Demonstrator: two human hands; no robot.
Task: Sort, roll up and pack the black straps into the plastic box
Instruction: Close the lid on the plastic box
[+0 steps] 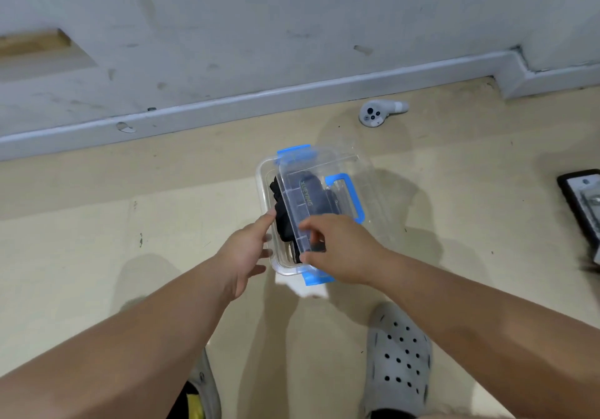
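A clear plastic box [263, 188] with blue clips stands on the beige floor in the middle of the view. Rolled black straps [280, 214] lie inside it. A clear lid [328, 165] with a blue handle [349, 198] rests tilted over the box, shifted to the right, leaving the left side uncovered. My right hand [337, 249] grips the lid's near end, fingers on top. My left hand [248, 251] is against the box's near left wall, thumb at the rim next to the straps, fingers spread.
A white handheld controller [376, 114] lies on the floor near the grey skirting board [227, 107]. A dark flat device [584, 204] sits at the right edge. My feet in grey perforated clogs [397, 360] stand just below the box.
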